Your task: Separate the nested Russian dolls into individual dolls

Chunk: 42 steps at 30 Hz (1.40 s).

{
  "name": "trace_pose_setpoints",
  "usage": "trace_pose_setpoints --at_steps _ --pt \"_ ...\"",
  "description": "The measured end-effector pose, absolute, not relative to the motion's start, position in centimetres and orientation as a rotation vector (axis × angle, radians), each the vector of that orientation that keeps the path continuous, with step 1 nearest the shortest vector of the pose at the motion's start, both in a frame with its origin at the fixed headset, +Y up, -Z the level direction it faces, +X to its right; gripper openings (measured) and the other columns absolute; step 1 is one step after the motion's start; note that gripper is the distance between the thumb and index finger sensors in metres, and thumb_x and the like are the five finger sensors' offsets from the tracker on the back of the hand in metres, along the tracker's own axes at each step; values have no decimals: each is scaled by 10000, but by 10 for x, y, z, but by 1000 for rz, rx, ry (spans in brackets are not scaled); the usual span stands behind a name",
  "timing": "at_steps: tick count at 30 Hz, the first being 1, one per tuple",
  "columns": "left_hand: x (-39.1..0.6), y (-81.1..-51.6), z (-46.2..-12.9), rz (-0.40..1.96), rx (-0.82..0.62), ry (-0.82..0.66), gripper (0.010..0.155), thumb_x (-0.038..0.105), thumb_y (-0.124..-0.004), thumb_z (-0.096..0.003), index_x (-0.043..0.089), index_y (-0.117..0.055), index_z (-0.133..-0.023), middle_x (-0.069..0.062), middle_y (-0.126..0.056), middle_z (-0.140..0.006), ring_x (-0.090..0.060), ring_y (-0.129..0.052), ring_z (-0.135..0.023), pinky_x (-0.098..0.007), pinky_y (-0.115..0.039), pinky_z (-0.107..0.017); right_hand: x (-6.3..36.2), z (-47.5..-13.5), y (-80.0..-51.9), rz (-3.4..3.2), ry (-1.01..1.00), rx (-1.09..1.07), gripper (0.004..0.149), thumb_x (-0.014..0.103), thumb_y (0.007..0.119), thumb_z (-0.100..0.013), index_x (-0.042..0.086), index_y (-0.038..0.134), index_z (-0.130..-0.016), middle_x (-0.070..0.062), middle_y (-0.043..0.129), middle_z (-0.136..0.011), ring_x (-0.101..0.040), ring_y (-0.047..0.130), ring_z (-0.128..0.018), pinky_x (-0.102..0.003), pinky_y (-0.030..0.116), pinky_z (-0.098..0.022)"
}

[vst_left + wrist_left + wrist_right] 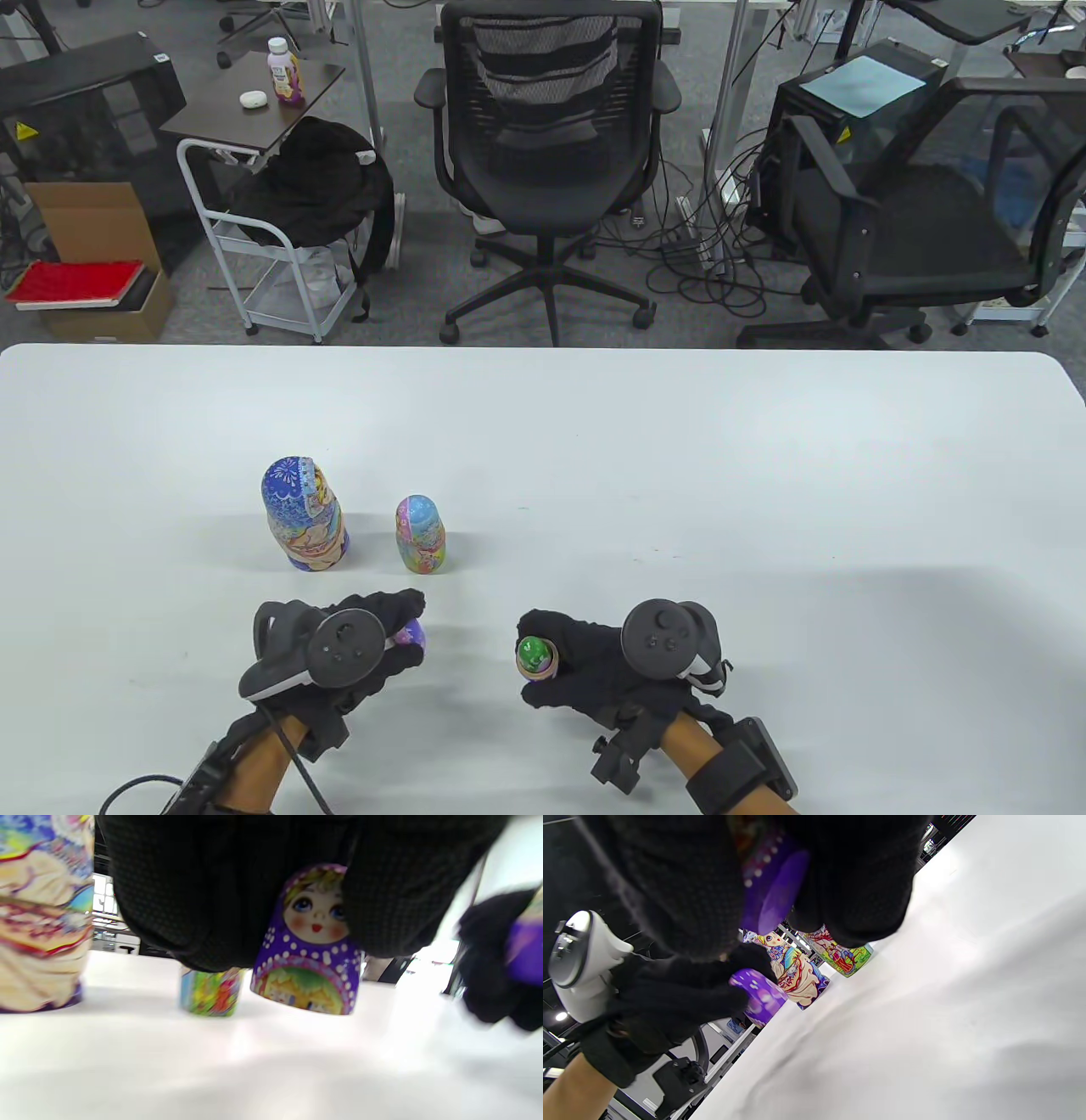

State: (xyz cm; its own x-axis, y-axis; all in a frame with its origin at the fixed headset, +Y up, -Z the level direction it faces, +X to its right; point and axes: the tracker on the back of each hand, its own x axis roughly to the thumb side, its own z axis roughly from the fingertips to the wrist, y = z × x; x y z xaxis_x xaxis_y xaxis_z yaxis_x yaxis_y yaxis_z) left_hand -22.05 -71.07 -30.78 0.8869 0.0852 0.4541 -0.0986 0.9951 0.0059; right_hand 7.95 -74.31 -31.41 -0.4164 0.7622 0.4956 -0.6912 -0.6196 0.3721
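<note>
Holding the two halves of a purple doll apart, both hands work at the near edge of the table [764,475]. The left hand [339,649] grips the purple top [312,942], face outward, its open rim just above the surface or touching it; the wrist view does not settle which. The right hand [594,658] is closed around the purple base [774,887], with a green doll [533,649] seated in it, head showing above the rim.

Judgement: the third shell is open and the green doll is not yet lifted out. To do this step well, set the top down upright and clear of the others, then pinch the green head with the freed left fingers while the right keeps the base level. A tilted base risks the small doll rolling out.

Farther back stand two closed dolls, well apart from the hands: the mid doll [420,535] and, to its left, the big doll [304,514].
</note>
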Motion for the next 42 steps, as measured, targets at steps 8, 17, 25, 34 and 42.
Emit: trace_pose_setpoints --at_steps 8,17,25,34,42 --pt "-220 -736 -319 21 -78 -434 634 505 -871 -462 203 -732 -1002 -117 -926 -896 -307 -1016 -695 -372 -910 -513 81 -314 -743 2087 146 806 765 384 991 -342 130 675 -991 -179 917 -867 -385 965 -723 -354 890 -508" --pt "-214 -718 -312 81 -20 -473 763 638 -774 -450 195 -646 -1058 -156 -825 -994 -390 -928 -798 -433 -852 -584 81 -315 -742 2116 124 809 775 394 988 -343 95 672 -984 -194 926 -849 -386 975 -703 -356 896 -492" --pt "-156 -680 -277 426 262 -750 712 640 -763 -462 215 -691 -1028 -93 -902 -922 -336 -980 -735 -404 -878 -543 79 -312 -741 2161 65 807 786 406 992 -331 58 690 -967 -209 949 -824 -380 1003 -677 -346 923 -466" --pt "-126 -680 -272 369 311 -782 527 497 -865 -485 223 -797 -930 -67 -968 -827 -276 -1042 -649 -356 -925 -482 71 -305 -739 2202 32 859 791 409 989 -331 42 689 -964 -215 951 -817 -383 1006 -671 -348 923 -462" --pt "-138 -659 -271 433 300 -809 502 455 -868 -495 207 -807 -927 -84 -972 -833 -298 -1039 -659 -360 -928 -493 68 -305 -739 2207 55 881 791 405 988 -332 47 686 -968 -213 945 -828 -388 1000 -682 -353 920 -471"
